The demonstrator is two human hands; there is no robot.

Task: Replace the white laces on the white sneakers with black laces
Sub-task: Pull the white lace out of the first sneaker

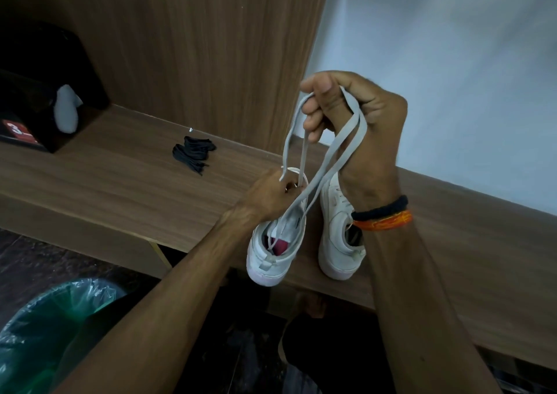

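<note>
- The right hand [346,113] is raised above the worktop [120,170], fingers curled round gathered loops of the white lace [334,155], which runs down to the left sneaker [272,243].
- The left hand [271,194] grips that sneaker at its forward part, fingers curled over the upper near the eyelets, steadying it while the lace is drawn out.
- One free lace end hangs over the left hand; another strand lies inside the sneaker's opening. How many eyelets still hold the lace I cannot tell, as the hand covers them.
- The right sneaker [337,240] stands just beside the left one; whether it is still laced is not clear behind the wrist.
- The black laces [193,152] lie bundled on the worktop, well apart from the sneakers, untouched.
- Both heels sit at the worktop's front edge, the left one overhanging. My guess: a sharp upward tug could tip or drag that sneaker off the edge if the left hand's hold slackens.
- The loops cross each other below the right hand; pulling hard may jam a tangle or an aglet at an eyelet.
- A lined bin [45,333] stands on the floor below.
</note>
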